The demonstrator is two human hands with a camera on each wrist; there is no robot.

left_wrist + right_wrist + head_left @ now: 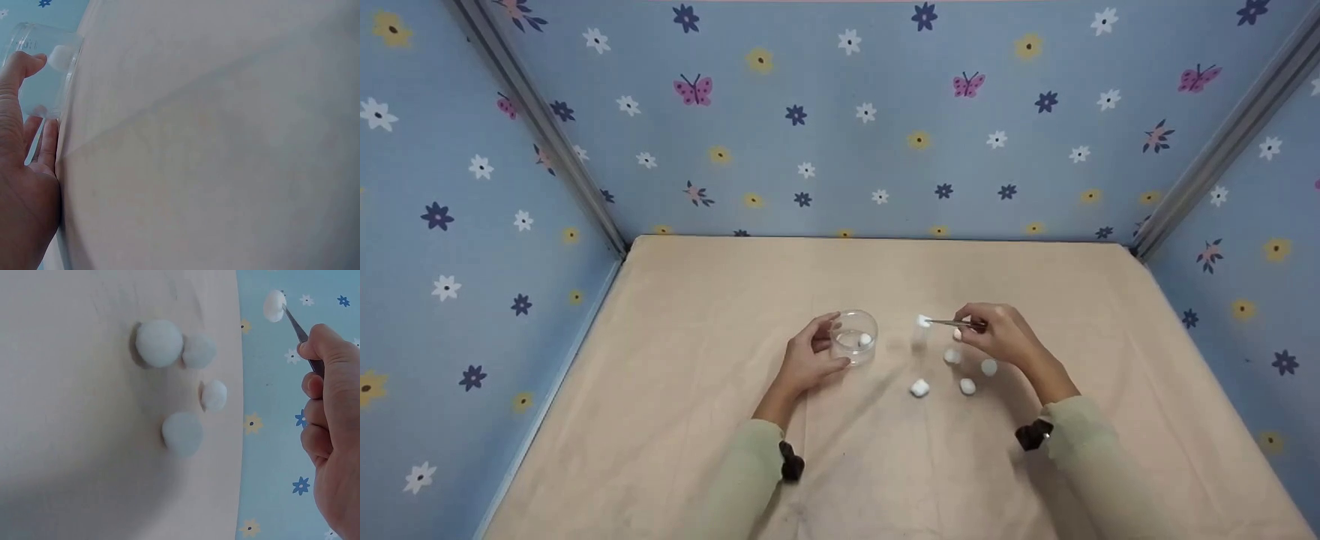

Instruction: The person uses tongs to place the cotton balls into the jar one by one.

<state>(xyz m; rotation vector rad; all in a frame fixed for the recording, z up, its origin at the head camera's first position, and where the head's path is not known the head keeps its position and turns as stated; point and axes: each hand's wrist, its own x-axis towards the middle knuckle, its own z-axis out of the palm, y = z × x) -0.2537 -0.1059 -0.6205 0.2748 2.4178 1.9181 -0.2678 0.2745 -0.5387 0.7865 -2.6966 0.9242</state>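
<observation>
My left hand point(808, 365) holds a clear round jar point(872, 328) from its left side, thumb toward the near side and fingers around the back. Inside the jar lies one white cotton ball point(865, 340), which also shows through the wall in the left wrist view. To the right of the jar, my right hand point(1006, 336) grips metal tweezers point(952, 323) that point left. Their tips pinch another cotton ball point(274, 306), raised off the table against the wallpaper in the right wrist view. Several loose cotton balls point(919, 388) lie below and beside the tweezers.
A beige cloth with soft creases covers the table point(720, 300). Blue flowered panels point(840, 90) stand behind it and on both sides, with grey metal posts point(547, 127) at the back corners. Dark wrist devices point(790, 462) sit at both sleeves.
</observation>
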